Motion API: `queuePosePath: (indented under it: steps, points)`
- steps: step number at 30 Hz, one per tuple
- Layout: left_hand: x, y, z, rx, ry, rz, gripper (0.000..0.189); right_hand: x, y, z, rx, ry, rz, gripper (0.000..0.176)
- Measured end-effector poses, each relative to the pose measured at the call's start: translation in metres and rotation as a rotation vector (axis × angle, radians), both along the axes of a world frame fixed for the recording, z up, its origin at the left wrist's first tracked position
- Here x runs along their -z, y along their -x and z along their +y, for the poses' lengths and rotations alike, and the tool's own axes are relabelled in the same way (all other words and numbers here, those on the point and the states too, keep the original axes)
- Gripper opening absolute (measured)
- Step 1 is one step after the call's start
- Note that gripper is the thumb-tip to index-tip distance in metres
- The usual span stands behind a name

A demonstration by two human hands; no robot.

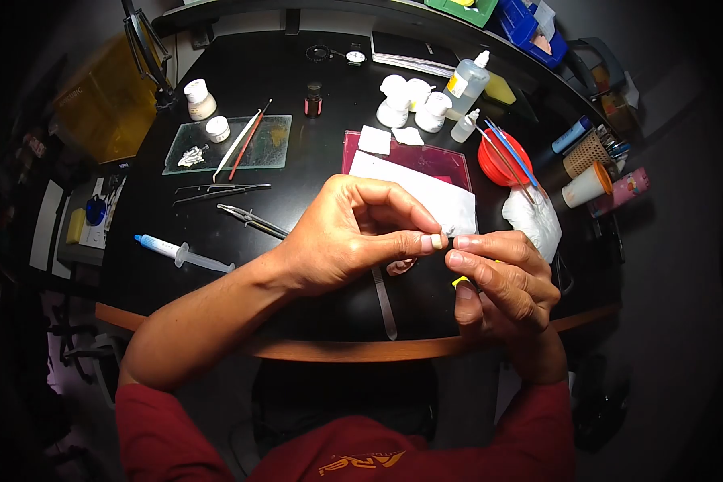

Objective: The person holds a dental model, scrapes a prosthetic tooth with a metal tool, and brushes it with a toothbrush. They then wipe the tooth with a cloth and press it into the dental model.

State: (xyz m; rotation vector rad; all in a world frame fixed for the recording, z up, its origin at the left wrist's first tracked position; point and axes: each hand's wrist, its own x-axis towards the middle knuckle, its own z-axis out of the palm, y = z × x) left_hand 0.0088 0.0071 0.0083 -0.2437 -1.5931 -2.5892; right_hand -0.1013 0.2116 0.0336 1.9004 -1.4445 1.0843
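My left hand (353, 233) is closed in a pinch, thumb against index finger, above the middle of the desk. At its fingertips shows a tiny pale piece (437, 240), too small to name. My right hand (506, 281) is close beside it, its index fingertip almost at the pinch. Its fingers are bent around something mostly hidden, of which a bright yellow bit (460, 281) shows between thumb and fingers. Below the hands lie a partly covered pinkish object (402, 266) and a flat metal strip-like tool (385, 309). White paper (414, 189) lies behind them.
Tweezers (253, 219) and a syringe (183, 253) lie left. Behind them, a glass slab (265, 145) carries brushes and a small jar. White jars (394, 111), a clear bottle (467, 80) and a red bowl (498, 161) stand at the back right. Crumpled tissue (534, 217) lies right.
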Motion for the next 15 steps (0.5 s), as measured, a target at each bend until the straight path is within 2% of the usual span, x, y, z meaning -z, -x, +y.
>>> queuePosePath:
  steps: [7, 9, 15]
  points:
    - [-0.001, 0.000, 0.001, -0.019, 0.059, 0.015, 0.010, 0.001, 0.003, -0.005, -0.007, 0.002, -0.039, 0.035]
    - [-0.001, -0.001, 0.001, -0.047, 0.115, 0.019, 0.010, 0.007, 0.006, -0.010, -0.061, 0.054, -0.096, 0.043]
    - [-0.001, -0.002, 0.006, -0.157, 0.218, 0.039, 0.010, 0.018, -0.004, -0.005, -0.075, -0.105, -0.684, 0.048]
